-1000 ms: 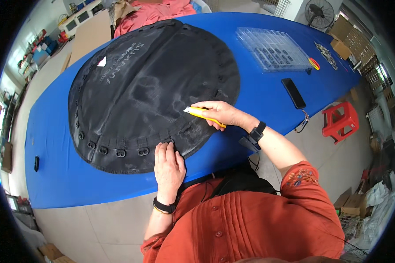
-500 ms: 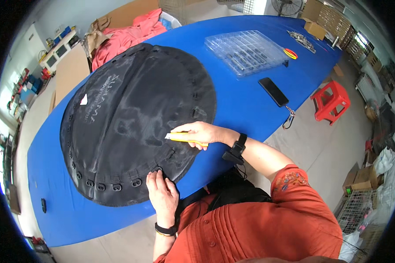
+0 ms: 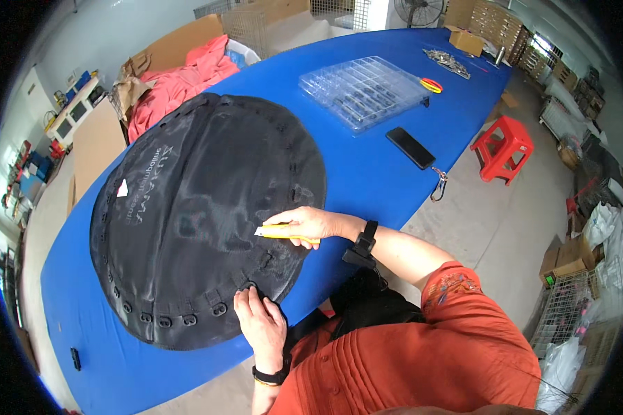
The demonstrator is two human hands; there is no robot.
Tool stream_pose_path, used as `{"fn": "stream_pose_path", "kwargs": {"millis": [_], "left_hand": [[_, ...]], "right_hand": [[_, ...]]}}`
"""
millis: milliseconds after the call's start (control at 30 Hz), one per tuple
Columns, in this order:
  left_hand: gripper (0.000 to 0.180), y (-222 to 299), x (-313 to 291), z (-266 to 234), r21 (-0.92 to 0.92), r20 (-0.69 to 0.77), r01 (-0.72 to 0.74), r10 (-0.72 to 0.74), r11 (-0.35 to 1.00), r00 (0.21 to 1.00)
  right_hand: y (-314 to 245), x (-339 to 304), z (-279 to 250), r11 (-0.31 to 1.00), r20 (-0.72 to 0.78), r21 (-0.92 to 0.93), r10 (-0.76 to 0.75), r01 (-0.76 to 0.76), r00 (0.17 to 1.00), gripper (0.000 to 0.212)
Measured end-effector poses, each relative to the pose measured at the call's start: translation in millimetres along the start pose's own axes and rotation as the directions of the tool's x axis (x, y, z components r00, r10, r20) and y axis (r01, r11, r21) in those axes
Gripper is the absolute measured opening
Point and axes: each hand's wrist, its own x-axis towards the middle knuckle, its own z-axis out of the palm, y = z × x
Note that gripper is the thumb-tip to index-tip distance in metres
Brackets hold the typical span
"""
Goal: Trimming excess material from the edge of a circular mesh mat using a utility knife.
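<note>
A large round black fabric cover [image 3: 201, 214] with loops along its rim lies flat on the blue table [image 3: 367, 166]. My left hand [image 3: 259, 321] presses down on the cover's near rim, fingers at one of the loops. My right hand [image 3: 304, 225] holds a yellow utility knife [image 3: 278, 233] over the cover's right edge, its tip pointing left onto the fabric. A dark watch sits on each wrist.
A clear plastic compartment tray [image 3: 363, 90], a black phone [image 3: 410, 147] and yellow scissors [image 3: 431, 85] lie farther along the table. Pink fabric [image 3: 180, 76] is heaped beyond the cover. A red stool [image 3: 503, 146] stands on the floor to the right, among boxes and wire crates.
The view has swung so the table runs more diagonally. Both hands stay at the cover's near rim, the knife still on the fabric; the left hand has shifted slightly along the loops.
</note>
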Motion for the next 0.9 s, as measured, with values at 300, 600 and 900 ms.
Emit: {"fn": "stream_pose_path", "kwargs": {"millis": [300, 600, 900], "left_hand": [[0.045, -0.5, -1.2, -3.2, -0.038, 0.073, -0.008, 0.011, 0.999, 0.997], [0.047, -5.8, -3.2, 0.0, -0.053, 0.101, -0.009, 0.015, 0.999, 0.995], [0.045, 2.3, -0.8, -3.6, -0.016, 0.046, -0.018, 0.019, 1.0, 0.999]], "right_hand": [[2.5, 1.6, -4.0, 0.998, 0.001, -0.051, -0.038, 0.038, 0.999, 0.054], [-10.3, -0.8, -1.0, 0.997, -0.021, -0.04, 0.062, -0.063, 0.998, 0.053], [-4.9, -2.7, -0.1, 0.998, -0.045, -0.06, 0.0, -0.002, 0.999, 0.055]]}}
